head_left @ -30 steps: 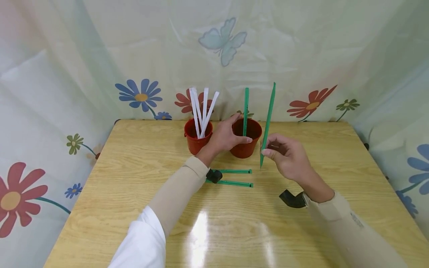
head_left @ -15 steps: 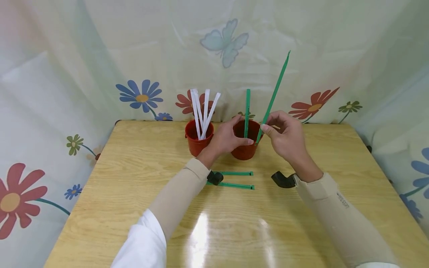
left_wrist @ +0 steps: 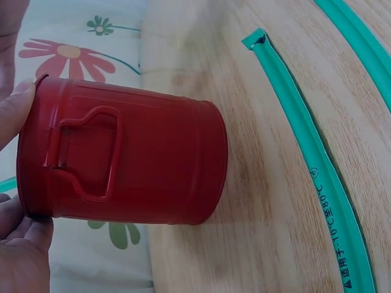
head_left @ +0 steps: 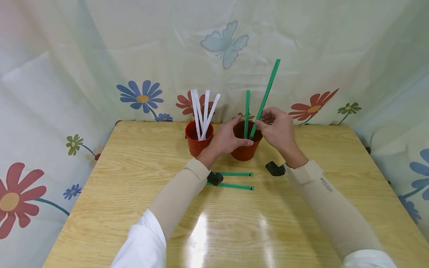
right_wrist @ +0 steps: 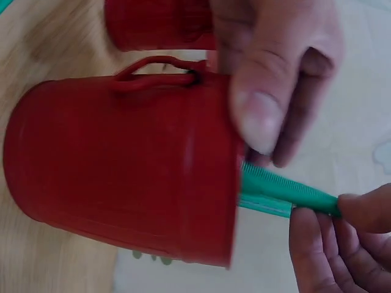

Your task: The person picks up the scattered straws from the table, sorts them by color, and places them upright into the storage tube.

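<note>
My left hand [head_left: 226, 137] grips the rim of the right red bucket [head_left: 244, 153], thumb on the near side. One green-wrapped straw [head_left: 247, 108] stands in that bucket. In my right hand [head_left: 278, 128], thumb and fingers pinch another green-wrapped straw [head_left: 270, 85], which leans right with its lower end inside the bucket's mouth. The right wrist view shows this straw [right_wrist: 275, 183] entering past the rim, close to my left thumb [right_wrist: 259, 119]. A small folded handle [left_wrist: 113, 152] shows on the bucket's side in the left wrist view.
A second red bucket [head_left: 197, 146] with several white-wrapped straws [head_left: 204, 115] stands just left. Two green-wrapped straws [head_left: 234, 186] lie on the wooden table [head_left: 134, 178], partly hidden by my left wrist's black camera mount [head_left: 215, 178]. A flowered curtain [head_left: 275, 33] hangs behind.
My right hand has lifted the green straw, then brought it left and lowered its bottom end into the bucket's mouth. The left hand keeps its grip on the rim.
</note>
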Available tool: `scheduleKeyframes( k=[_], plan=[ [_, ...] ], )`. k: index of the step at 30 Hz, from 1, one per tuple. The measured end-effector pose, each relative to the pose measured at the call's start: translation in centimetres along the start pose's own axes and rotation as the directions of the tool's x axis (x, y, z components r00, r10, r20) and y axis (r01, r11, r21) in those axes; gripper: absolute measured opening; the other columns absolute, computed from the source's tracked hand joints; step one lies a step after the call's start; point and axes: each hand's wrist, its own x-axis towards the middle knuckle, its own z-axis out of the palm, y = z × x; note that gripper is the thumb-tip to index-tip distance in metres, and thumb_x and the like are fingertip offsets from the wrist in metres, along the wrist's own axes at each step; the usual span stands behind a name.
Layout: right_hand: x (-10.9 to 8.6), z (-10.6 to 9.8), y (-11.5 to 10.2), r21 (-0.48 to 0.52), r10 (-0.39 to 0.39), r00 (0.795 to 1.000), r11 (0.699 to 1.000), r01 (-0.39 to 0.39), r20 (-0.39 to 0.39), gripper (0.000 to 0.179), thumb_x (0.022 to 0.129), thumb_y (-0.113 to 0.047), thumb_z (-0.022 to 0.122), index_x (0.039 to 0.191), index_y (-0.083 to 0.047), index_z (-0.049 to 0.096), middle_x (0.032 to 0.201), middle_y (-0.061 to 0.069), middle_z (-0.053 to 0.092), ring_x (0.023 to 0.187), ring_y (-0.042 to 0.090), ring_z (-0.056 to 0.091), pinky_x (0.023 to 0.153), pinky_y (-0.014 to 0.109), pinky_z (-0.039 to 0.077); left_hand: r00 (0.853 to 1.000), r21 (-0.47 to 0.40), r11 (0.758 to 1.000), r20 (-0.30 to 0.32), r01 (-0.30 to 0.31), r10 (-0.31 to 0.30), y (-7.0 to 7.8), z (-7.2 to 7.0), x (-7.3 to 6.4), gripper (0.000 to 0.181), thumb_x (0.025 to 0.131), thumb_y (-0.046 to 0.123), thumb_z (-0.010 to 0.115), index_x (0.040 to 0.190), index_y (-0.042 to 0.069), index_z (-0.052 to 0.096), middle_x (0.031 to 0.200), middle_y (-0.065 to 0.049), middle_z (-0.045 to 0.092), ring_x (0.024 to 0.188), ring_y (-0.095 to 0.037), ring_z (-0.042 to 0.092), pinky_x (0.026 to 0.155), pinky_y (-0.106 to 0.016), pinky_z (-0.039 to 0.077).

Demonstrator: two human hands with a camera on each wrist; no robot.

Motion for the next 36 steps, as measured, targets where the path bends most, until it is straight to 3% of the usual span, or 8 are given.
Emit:
scheduleKeyframes(
  k=[6,9,13,18,21,24,29,36],
  plan=[
    [0.1,0.5,0.4,-0.097,0.039,0.998,0.995,-0.034,0.049,0.019,0.097,-0.006,0.069,0.111,0.007,0.071,0.097,0.023,0.073,0.085,0.033,0.071,0.065,0.015,0.051,1.0,0.005,1.0,0.009,0.023,-0.023,0.1,0.0,-0.1,0.094,0.086,0.037,0.086,0.162,0.013,0.036,0.158,-0.004,0.054,0.138,-0.025,0.056,0.114,-0.04,0.052],
    [-0.1,0.2,0.3,-0.125,0.064,0.994,0.991,-0.053,0.083,0.024,0.1,-0.009,0.065,0.116,0.008,0.072,0.101,0.026,0.075,0.088,0.038,0.075,0.067,0.018,0.055,1.0,0.003,1.0,0.013,0.02,-0.02,0.2,0.0,-0.2,0.094,0.086,0.037,0.086,0.162,0.012,0.036,0.159,-0.005,0.053,0.14,-0.025,0.055,0.115,-0.041,0.051],
    [-0.6,-0.2,0.1,-0.084,0.066,0.994,0.995,-0.059,0.082,0.024,0.102,-0.01,0.062,0.115,0.008,0.074,0.101,0.028,0.076,0.086,0.039,0.077,0.066,0.01,0.054,1.0,-0.008,1.0,0.007,0.005,-0.005,0.2,0.0,-0.1,0.092,0.087,0.036,0.086,0.162,0.012,0.037,0.158,-0.007,0.054,0.139,-0.027,0.056,0.113,-0.043,0.052],
    [-2.6,0.1,-0.3,-0.022,-0.064,0.997,0.998,0.065,0.043,0.016,0.098,-0.003,0.066,0.105,0.006,0.077,0.091,0.025,0.077,0.072,0.022,0.074,0.062,0.006,0.05,1.0,0.0,1.0,-0.006,0.011,-0.011,0.1,-0.1,0.0,0.09,0.087,0.035,0.086,0.161,0.015,0.039,0.158,-0.004,0.054,0.139,-0.025,0.057,0.113,-0.042,0.053],
    [-4.8,0.3,-0.4,-0.001,-0.145,0.985,0.989,0.146,0.096,0.01,0.095,0.0,0.07,0.1,0.004,0.078,0.085,0.02,0.078,0.067,0.008,0.069,0.062,0.01,0.053,1.0,0.024,1.0,-0.011,-0.003,0.004,0.1,-0.2,0.0,0.09,0.087,0.034,0.085,0.162,0.014,0.038,0.16,-0.003,0.052,0.143,-0.024,0.054,0.116,-0.042,0.05],
    [-6.9,0.7,-0.2,-0.021,-0.197,0.95,0.978,0.208,0.241,0.006,0.094,0.001,0.073,0.097,0.0,0.079,0.084,0.013,0.078,0.068,0.005,0.066,0.063,0.017,0.055,1.0,0.044,0.999,-0.015,-0.017,0.018,0.1,-0.1,0.0,0.09,0.087,0.036,0.085,0.161,0.014,0.04,0.16,-0.004,0.053,0.143,-0.024,0.054,0.117,-0.042,0.05],
    [-9.3,2.6,1.3,-0.118,-0.221,0.837,0.94,0.319,0.501,0.007,0.092,0.001,0.074,0.097,-0.003,0.077,0.085,0.005,0.075,0.073,0.008,0.062,0.066,0.024,0.055,1.0,0.046,0.999,-0.013,-0.003,0.004,0.1,0.0,-0.1,0.088,0.085,0.038,0.086,0.159,0.016,0.043,0.158,-0.004,0.055,0.139,-0.024,0.056,0.113,-0.042,0.053],
    [-11.3,6.0,3.0,-0.214,-0.238,0.728,0.857,0.469,0.644,0.013,0.087,0.004,0.076,0.091,-0.007,0.073,0.087,0.001,0.069,0.079,0.012,0.06,0.073,0.03,0.056,1.0,0.036,0.999,-0.004,0.02,-0.019,-0.1,0.1,0.0,0.091,0.085,0.039,0.086,0.161,0.018,0.04,0.16,-0.003,0.052,0.142,-0.024,0.054,0.112,-0.042,0.053]
  ],
)
